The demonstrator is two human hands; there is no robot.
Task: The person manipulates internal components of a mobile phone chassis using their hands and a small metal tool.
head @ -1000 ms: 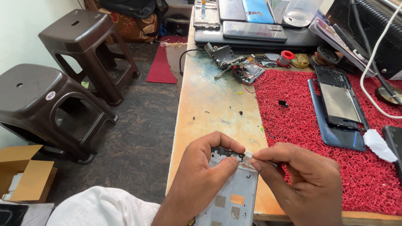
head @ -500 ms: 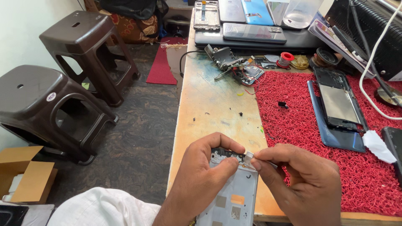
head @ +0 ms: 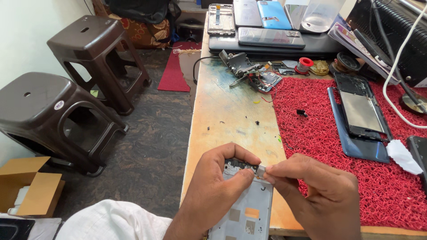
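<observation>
My left hand point(head: 218, 189) grips an opened phone frame point(head: 247, 211), pale blue-grey with small orange patches, at the near edge of the workbench point(head: 227, 111). Its thumb and forefinger wrap the frame's top end, where a dark circuit strip shows. My right hand point(head: 318, 193) pinches a small metal piece point(head: 261, 169) against that top edge, fingertips touching those of the left hand. What lies under the fingers is hidden.
A red bristle mat point(head: 338, 146) covers the bench's right side, carrying a disassembled phone point(head: 361, 113) and a white tissue point(head: 402, 155). Loose phone parts point(head: 253, 73), several phones and a laptop point(head: 267, 42) sit at the back. Two brown plastic stools point(head: 58, 115) and a cardboard box point(head: 24, 186) stand at left.
</observation>
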